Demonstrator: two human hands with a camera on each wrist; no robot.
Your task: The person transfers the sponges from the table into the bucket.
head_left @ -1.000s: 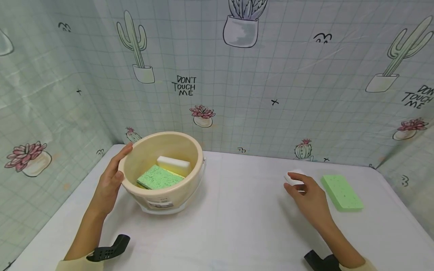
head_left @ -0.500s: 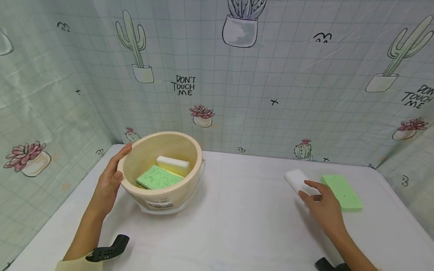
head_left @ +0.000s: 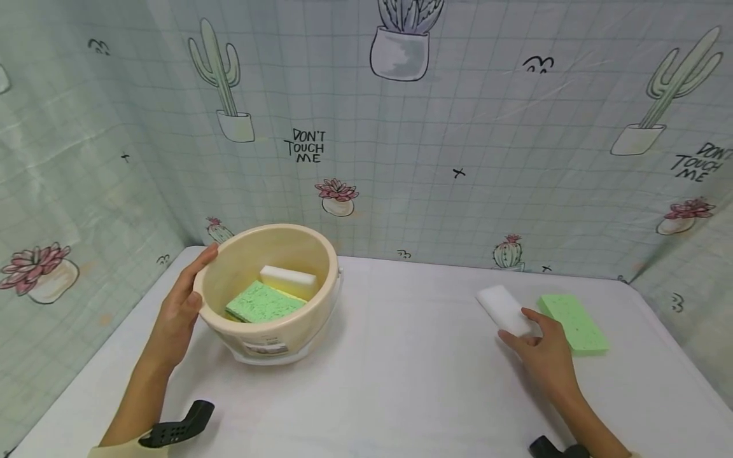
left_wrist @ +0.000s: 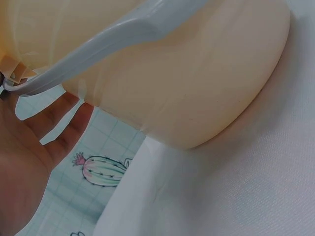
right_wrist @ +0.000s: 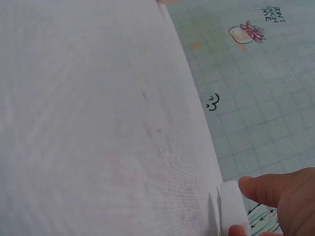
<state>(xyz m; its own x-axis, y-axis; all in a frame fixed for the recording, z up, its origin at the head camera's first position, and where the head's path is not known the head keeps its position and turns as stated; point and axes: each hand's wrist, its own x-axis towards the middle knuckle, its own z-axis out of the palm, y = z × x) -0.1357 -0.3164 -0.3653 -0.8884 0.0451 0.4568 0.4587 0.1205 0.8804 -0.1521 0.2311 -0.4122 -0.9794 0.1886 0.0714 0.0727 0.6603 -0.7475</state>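
My left hand (head_left: 176, 313) holds the left side of a cream bucket (head_left: 275, 332), thumb near the rim and fingers along the outer wall. In the left wrist view, two fingers (left_wrist: 74, 129) touch the wall below the grey handle (left_wrist: 118, 37). Inside the bucket lie a green sponge (head_left: 265, 303) and a white-and-yellow sponge (head_left: 289, 280). At the right, my right hand (head_left: 546, 356) pinches the near end of a white sponge block (head_left: 504, 308) between thumb and fingers. The right wrist view shows the thumb on the block's edge (right_wrist: 230, 201).
A light green sponge (head_left: 575, 324) lies flat just right of the right hand. White cloth (head_left: 401, 362) covers the table. A curtain printed with cacti (head_left: 446, 140) hangs behind it and along the sides.
My right hand has moved right and nearer me, from the white block's far end to its near end, uncovering more of it. My left hand stays on the bucket.
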